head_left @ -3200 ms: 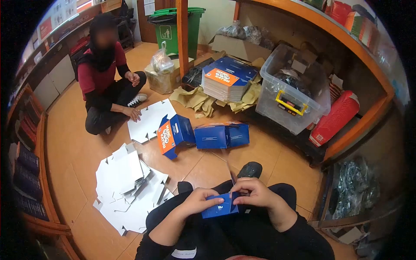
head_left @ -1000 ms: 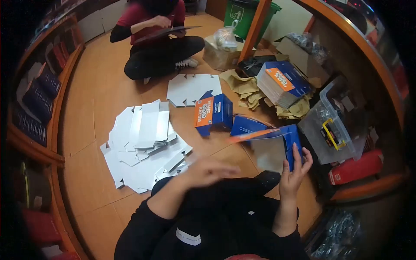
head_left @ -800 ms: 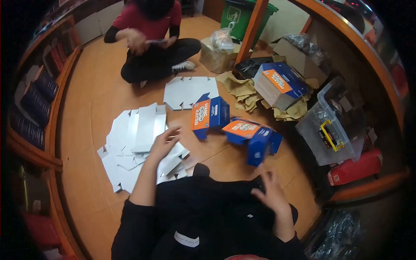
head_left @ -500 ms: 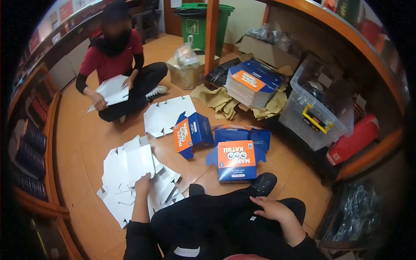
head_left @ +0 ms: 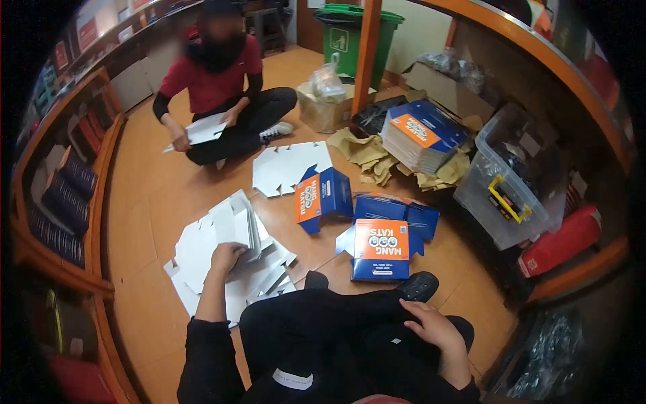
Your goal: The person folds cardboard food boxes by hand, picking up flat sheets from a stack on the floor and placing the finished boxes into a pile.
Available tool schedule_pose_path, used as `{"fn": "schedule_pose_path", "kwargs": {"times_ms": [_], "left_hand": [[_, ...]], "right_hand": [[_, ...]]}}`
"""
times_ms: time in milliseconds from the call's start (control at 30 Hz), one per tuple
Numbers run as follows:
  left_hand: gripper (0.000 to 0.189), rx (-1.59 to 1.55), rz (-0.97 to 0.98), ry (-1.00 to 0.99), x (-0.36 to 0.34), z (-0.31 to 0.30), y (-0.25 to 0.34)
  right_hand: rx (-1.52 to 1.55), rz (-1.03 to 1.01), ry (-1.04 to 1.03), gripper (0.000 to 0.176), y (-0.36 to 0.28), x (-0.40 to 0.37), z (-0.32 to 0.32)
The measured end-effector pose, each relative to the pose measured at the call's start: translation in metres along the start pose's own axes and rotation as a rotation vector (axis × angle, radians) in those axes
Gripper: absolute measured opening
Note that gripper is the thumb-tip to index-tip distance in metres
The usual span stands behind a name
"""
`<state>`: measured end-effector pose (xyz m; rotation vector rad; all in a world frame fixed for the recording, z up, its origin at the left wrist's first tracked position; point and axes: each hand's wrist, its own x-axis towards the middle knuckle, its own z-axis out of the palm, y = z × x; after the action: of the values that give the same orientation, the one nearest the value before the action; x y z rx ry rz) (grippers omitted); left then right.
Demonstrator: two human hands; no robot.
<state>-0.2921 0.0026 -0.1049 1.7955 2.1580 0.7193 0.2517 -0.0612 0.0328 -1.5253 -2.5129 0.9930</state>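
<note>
My left hand is closed on the near edge of several white cardboard box blanks, tilted up together above a loose pile. Below them, more white blanks lie fanned on the floor. My right hand rests on my dark-clad leg with its fingers apart, holding nothing. In front of my feet sits a blue and orange printed box. Beyond it stands a partly folded box with its flaps out, and more blue boxes lie just behind.
Across the floor a seated person holds a white sheet. A stack of printed blanks rests on crumpled brown paper. At right is a clear plastic bin; a green trash bin stands behind an orange post.
My left hand has moved up and lifted the edge of the white blanks, which now stand more steeply. My right hand stays on my leg. The view has turned left.
</note>
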Motion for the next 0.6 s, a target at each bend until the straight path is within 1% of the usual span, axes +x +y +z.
{"fn": "schedule_pose_path", "kwargs": {"times_ms": [100,200,233,300,333,367,400,467,567,600], "left_hand": [[0.016,-0.042,-0.172,0.012,-0.006,-0.038,0.038],[0.013,-0.199,-0.184,0.039,0.001,-0.044,0.033],[0.014,-0.353,-0.122,0.053,0.005,-0.045,0.033],[0.015,-0.445,-0.161,0.080,0.010,-0.051,0.037],[0.016,-0.490,-0.185,0.094,0.008,-0.060,0.049],[0.018,-0.204,-0.224,0.206,0.005,-0.068,0.061],[0.021,0.153,-0.172,0.331,0.003,-0.078,0.078],[0.021,0.255,-0.092,0.534,0.006,-0.084,0.095],[0.021,0.208,0.073,0.593,0.008,-0.094,0.150],[0.019,0.096,0.136,0.548,0.002,-0.095,0.180]], "right_hand": [[0.061,0.005,0.022,0.054,-0.004,-0.012,-0.006],[0.095,0.026,0.051,0.053,-0.003,-0.025,-0.011],[0.110,0.023,0.064,0.054,-0.001,-0.028,-0.012],[0.112,0.012,0.098,0.055,0.000,-0.035,-0.015],[0.100,0.005,0.116,0.055,0.000,-0.039,-0.017],[0.088,-0.002,0.132,0.055,0.000,-0.042,-0.018],[0.103,-0.009,0.142,0.056,0.002,-0.044,-0.018],[0.138,-0.023,0.165,0.057,0.006,-0.048,-0.017],[0.196,0.035,0.153,0.063,-0.005,-0.049,-0.026],[0.175,-0.016,0.262,0.066,-0.009,-0.046,-0.027]]}}
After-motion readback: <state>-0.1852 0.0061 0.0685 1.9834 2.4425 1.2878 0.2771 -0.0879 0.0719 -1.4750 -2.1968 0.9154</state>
